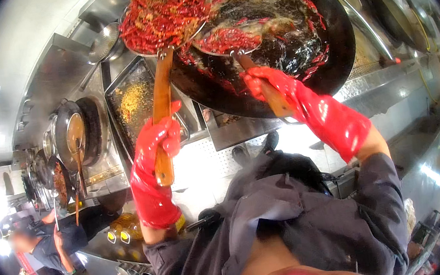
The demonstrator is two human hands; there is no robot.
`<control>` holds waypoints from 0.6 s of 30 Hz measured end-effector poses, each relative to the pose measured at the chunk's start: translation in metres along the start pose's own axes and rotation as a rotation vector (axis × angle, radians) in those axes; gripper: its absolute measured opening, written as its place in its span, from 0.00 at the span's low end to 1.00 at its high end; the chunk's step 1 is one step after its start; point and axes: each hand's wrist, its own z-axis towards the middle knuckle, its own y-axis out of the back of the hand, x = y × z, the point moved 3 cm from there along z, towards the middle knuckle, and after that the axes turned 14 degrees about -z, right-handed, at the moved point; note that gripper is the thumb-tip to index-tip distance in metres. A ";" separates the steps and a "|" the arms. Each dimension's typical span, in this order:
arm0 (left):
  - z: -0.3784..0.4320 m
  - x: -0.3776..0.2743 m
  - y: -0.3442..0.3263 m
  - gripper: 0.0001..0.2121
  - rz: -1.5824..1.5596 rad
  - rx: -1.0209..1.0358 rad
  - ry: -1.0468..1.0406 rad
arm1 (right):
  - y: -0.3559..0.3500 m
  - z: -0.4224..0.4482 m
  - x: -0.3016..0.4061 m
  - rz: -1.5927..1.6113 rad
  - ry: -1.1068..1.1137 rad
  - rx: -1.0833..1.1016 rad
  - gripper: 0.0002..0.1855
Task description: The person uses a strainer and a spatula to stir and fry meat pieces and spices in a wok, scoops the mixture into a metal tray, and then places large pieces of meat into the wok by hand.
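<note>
My left hand (159,138), in a red rubber glove, grips the wooden handle (164,89) of a round strainer. Red chillies (165,15) with brown bits heap over that strainer, which is held at the left rim of a large black wok (341,38). My right hand (275,84), gloved the same way, is closed on the wooden handle (277,102) of a second strainer. This one sits low in the wok and carries a smaller load of red chillies (229,40). Dark, foaming oil (287,11) fills the wok, with loose chillies along its edge.
Left of the wok lies a metal tray (134,102) with yellow bits. A perforated ladle (105,40) rests behind it. Further left are woks (93,131) and a co-worker (57,245) holding tools. A long-handled ladle (365,23) and another wok (397,15) stand right.
</note>
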 end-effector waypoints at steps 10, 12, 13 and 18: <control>-0.032 0.080 0.040 0.28 -0.034 -0.097 0.028 | 0.071 0.079 0.076 -0.250 0.350 -0.293 0.08; -0.033 0.094 0.031 0.28 -0.006 -0.144 0.026 | 0.087 0.082 0.089 -0.224 0.393 -0.257 0.09; -0.031 0.102 0.031 0.27 -0.030 -0.140 0.036 | 0.097 0.083 0.096 -0.264 0.398 -0.281 0.09; -0.014 0.133 0.033 0.26 -0.098 -0.107 0.077 | 0.112 0.059 0.130 -0.448 0.413 -0.360 0.11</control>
